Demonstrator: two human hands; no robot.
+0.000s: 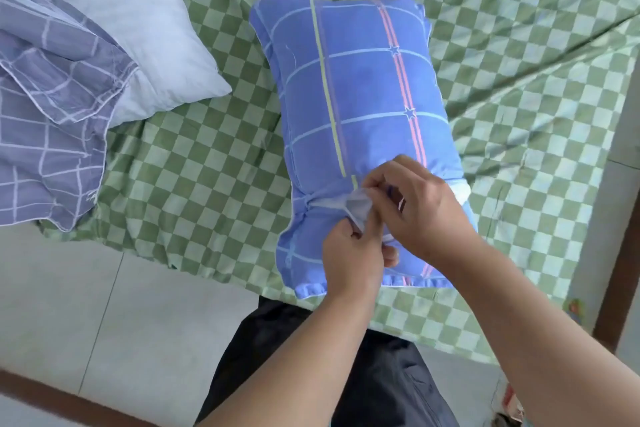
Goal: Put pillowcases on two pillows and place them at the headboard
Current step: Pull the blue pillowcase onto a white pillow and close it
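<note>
So the bed with the green-and-pale-green checkered cotton sheet (214,163) is taking up most of the view, and the sheet is hanging over the near edge above a grey tiled floor (69,305). Lying near the middle of it, lengthwise away from the person, is the blue pillow in a plaid pillowcase with white grid lines, a yellow stripe and a pink stripe with little stars (360,87). Its near end is sitting right at the bed's edge, and a bit of white inner pillow is poking out on the right side by the opening.

Over in the far left corner a bare white pillow with faint stripes (138,31) is resting on the sheet, well apart from the blue one. A crumpled lavender-grey pillowcase with a white grid pattern (52,121) is draped partly over its left side and spilling toward the bed's edge.

The person is standing at the bed in dark trousers (363,374), both arms reaching in. The left hand (349,256) is pinching a pale flap of fabric at the blue pillowcase's opening, fingers curled around it. The right hand (422,208) is coming in from the right, fingertips curled and gripping the same bit of fabric just above the left one, so both hands are touching each other there.
</note>
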